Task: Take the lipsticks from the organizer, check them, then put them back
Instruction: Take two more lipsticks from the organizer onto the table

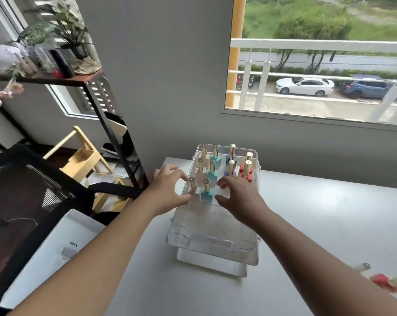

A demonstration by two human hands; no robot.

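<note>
A clear plastic organizer [213,233] stands on the white table, with several gold-capped lipsticks upright in its far half on pale, teal, blue and red bases. The nearest teal one [207,191] sits between my hands. My left hand [170,190] hovers at the organizer's left wall, fingers spread, beside a pale lipstick [193,184]. Just right of the teal one, my right hand [236,195] is over the tray with its fingers apart and curled. Neither hand holds anything.
A blurred red lipstick and its pale cap [383,280] lie at the table's right edge. A white box [56,252] and a black mesh chair [26,197] are to my left, beside a black shelf [88,78] with plants. A window [318,65] is behind the table.
</note>
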